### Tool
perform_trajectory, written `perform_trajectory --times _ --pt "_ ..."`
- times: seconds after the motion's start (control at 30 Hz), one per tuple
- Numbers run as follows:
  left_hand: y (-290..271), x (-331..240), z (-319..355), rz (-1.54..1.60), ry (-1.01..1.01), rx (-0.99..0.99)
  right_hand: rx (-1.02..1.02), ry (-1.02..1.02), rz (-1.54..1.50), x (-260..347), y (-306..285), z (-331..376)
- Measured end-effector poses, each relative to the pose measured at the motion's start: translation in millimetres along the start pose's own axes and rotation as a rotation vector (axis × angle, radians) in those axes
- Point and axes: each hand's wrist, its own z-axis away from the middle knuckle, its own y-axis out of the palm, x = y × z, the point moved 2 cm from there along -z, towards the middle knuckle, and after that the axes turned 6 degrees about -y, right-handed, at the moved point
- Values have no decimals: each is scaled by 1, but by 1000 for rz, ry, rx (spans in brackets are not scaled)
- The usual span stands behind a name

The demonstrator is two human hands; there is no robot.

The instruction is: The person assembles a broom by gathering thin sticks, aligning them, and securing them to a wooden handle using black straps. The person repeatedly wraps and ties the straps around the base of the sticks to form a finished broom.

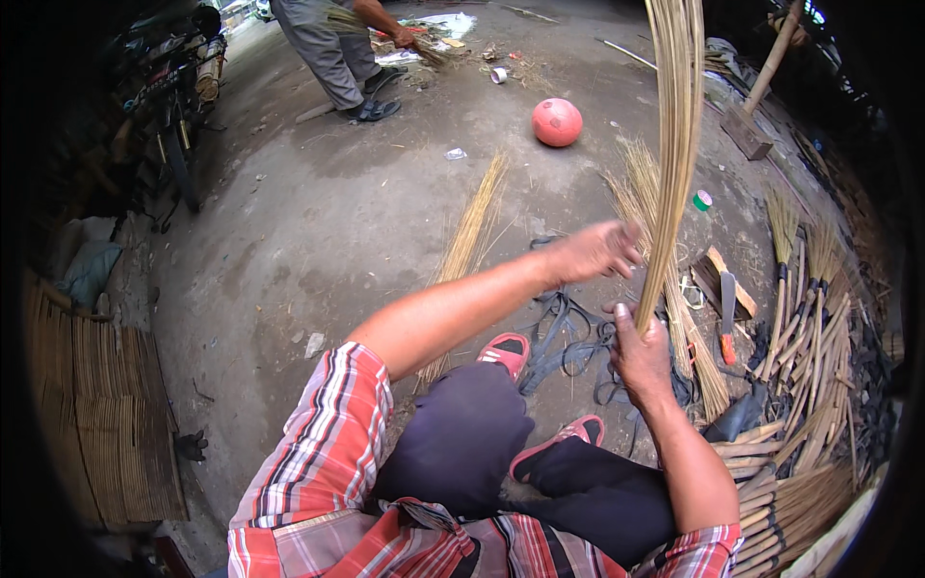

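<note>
my right hand (642, 356) clamps the lower end of a long, tan bundle of thin straw-like stems (680, 106), raised nearly upright, my blurred left hand (595, 253) fingers apart just beside it; likely light, springy, brittle-tipped, best gripped low where stems gather.

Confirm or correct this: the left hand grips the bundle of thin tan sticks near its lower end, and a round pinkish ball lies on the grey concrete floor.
Not quite: the head view shows the right hand gripping the bundle of thin tan sticks near its lower end. The round pinkish ball does lie on the grey concrete floor.
</note>
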Motion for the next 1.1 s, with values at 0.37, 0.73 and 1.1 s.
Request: perform_trajectory --times 0.37,0.73,1.1 --pt "-240 58 4 -47 -550 -739 -134 -76 -1 -5 -36 -3" --pt "-286 41 24 -111 -600 -788 -159 -153 51 3 -46 -2" --pt "-272 24 32 -190 -588 -747 -218 -260 242 -4 -60 -4"
